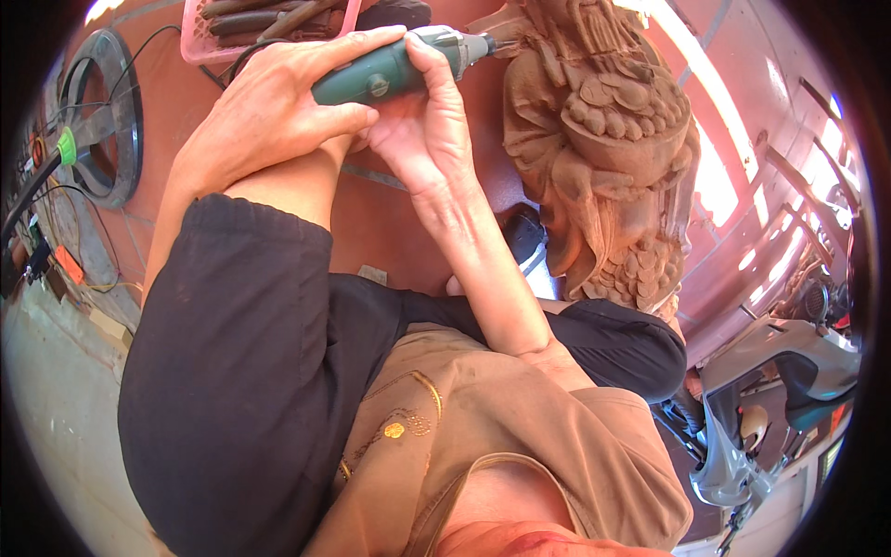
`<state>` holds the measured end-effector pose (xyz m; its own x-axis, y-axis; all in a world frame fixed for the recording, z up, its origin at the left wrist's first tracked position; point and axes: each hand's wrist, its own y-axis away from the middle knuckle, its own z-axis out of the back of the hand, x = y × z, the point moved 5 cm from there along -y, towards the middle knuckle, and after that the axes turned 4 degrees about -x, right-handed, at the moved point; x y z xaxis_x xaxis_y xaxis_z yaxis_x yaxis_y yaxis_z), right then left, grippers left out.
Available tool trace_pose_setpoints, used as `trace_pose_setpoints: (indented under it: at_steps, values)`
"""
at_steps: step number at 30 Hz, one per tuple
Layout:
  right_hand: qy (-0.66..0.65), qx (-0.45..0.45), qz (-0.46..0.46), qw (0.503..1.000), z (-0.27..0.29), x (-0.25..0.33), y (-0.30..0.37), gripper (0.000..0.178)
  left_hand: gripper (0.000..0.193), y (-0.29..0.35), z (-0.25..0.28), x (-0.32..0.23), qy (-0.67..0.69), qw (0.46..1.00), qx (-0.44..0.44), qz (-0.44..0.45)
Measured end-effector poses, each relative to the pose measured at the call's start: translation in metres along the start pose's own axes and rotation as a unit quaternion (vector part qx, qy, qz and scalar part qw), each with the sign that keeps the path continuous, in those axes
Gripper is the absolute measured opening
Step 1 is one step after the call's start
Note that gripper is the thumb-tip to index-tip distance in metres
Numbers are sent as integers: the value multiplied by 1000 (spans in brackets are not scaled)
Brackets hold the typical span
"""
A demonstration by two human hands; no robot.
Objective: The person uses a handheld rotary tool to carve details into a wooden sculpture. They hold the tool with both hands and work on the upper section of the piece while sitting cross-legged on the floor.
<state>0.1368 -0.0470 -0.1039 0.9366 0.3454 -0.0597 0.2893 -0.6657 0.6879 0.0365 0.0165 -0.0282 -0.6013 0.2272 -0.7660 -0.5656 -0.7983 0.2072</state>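
Two hands: both are closed together on one green rotary tool, held near the top of the head view.
Left hand: wraps the rear of the tool body from the left, fingers laid along the top, thumb underneath; the forearm rises out of a black sleeve.
Right hand: grips just behind the nose, index finger hooked over the barrel, wrist bent back, bare forearm running down toward the chest.
Tool: lies roughly level, its metal tip pointing right and touching, or all but touching, the carved wooden statue; the exact contact spot is too small to tell.
Statue: reddish-brown, densely carved with coin-like discs, standing just right of the hands on the red floor.
Doing it well: I judge light pressure and short passes suit such fine relief; the two-handed grip steadies the tip, and keeping the cord clear helps.
Nearby: a pink basket of tools behind the hands; a parked scooter at lower right.
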Motion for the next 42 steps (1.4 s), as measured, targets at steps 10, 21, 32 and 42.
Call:
trace_pose_setpoints:
  at_steps: [10,21,32,42]
  values:
    - [1,-24,11,1000,11,10,-7,34,63,-9,-10,5,2,1000,-6,-13]
    - [-14,-11,5,1000,10,5,-5,34,62,-6,-8,3,-30,999,-2,-18]
    - [0,-11,18,1000,7,10,-7,36,62,-10,-10,9,-18,999,-8,-39]
    - [-7,-21,11,1000,10,4,-6,35,61,-6,-9,6,-7,1000,-5,-25]
